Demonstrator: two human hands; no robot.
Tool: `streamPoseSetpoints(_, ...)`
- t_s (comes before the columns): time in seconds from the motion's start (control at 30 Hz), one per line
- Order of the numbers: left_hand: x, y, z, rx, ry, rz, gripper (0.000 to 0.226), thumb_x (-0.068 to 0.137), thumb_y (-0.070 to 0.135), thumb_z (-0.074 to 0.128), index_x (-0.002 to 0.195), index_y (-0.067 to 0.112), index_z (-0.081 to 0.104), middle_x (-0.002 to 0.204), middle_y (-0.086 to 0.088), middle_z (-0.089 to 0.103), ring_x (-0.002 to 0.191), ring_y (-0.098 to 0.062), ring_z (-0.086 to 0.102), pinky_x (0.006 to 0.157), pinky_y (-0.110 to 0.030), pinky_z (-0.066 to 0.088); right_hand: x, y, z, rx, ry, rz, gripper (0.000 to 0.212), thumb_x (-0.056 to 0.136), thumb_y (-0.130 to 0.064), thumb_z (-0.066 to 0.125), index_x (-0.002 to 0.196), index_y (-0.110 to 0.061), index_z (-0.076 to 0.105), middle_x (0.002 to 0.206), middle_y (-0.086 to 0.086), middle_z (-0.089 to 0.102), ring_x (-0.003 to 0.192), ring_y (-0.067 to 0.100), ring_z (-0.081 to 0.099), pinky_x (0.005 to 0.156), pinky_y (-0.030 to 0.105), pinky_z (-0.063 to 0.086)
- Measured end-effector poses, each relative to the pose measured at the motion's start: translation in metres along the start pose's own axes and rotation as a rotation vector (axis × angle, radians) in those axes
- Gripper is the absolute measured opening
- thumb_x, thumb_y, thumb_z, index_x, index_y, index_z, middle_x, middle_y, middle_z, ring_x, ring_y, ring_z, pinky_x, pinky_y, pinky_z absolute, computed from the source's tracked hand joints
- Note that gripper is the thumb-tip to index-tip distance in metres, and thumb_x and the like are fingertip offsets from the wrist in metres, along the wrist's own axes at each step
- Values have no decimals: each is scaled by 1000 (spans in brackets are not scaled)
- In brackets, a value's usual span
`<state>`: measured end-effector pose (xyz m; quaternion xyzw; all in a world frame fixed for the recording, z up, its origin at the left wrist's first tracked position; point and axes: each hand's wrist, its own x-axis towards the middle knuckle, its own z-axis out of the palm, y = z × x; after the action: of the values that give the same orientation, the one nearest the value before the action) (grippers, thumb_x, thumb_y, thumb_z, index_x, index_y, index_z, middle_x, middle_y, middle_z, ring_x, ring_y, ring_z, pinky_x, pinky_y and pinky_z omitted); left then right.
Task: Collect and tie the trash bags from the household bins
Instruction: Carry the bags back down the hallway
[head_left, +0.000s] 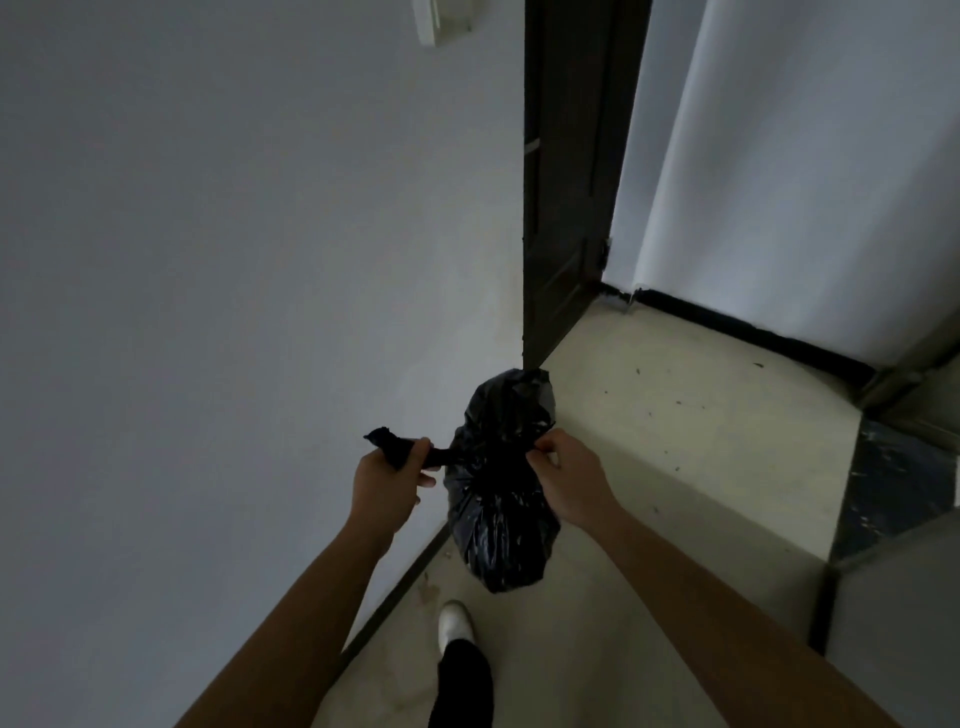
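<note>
Head view shows your black trash bag (498, 499) hanging upright between your hands. Your left hand (387, 480) grips one twisted tail (415, 451) stretched sideways; your right hand (563, 470) pinches the neck, equally near.

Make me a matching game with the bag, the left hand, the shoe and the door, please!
Things:
1. bag
2. left hand
3. shoe
4. door

Matches:
A. white, on the floor
B. dark and tall, beyond the bag
C. shiny black and crinkly
D. grips the bag's twisted end

Pairs: 1-C, 2-D, 3-A, 4-B
</note>
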<state>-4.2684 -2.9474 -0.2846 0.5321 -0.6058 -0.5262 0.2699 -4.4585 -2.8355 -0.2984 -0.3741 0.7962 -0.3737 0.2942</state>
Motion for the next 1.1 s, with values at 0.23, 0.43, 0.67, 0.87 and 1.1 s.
streamPoseSetpoints(0.23, 136, -20, 38, 40, -151, -109, 13, 97, 23, 64, 96, 14, 71, 87, -2, 76, 61, -4, 68, 49, -22, 51, 120, 36, 29, -2, -7, 205, 13, 101, -19, 51, 107, -9, 55, 104, 12, 63, 87, 26, 58, 73, 31, 40)
streamPoseSetpoints(0.43, 233, -91, 82, 225, -216, -260, 15, 97, 29, 64, 83, 27, 71, 79, -8, 77, 74, -26, 73, 71, -46, 60, 207, 105, 88, -56, -63, 348, 11, 104, -20, 42, 110, -12, 46, 92, 8, 60, 73, 25, 59, 63, 37, 44)
streamPoseSetpoints(0.67, 320, -281, 160, 472, -189, -369, 29, 98, 26, 62, 85, 4, 74, 58, 11, 58, 54, 3, 51, 49, -6, 38, 289, 291, 220, -71, -200, 437, 17, 105, -20, 41, 117, -11, 48, 95, 7, 61, 83, 29, 61, 65, 31, 37)
streamPoseSetpoints(0.87, 359, -448, 205, 465, -68, -488, 26, 99, 26, 59, 99, 4, 74, 78, -11, 73, 74, -28, 70, 67, -32, 55, 358, 433, 327, -202, -503, 365, 25, 104, -26, 43, 122, -12, 52, 108, 16, 65, 96, 35, 62, 81, 43, 51)
streamPoseSetpoints(1.1, 382, -535, 221, 505, -76, -484, 9, 88, 37, 60, 80, 31, 59, 81, -1, 73, 81, -25, 72, 77, -52, 60, 396, 493, 380, -168, -537, 414, 45, 107, -22, 32, 152, -19, 32, 142, 13, 53, 115, 28, 58, 93, 33, 45)
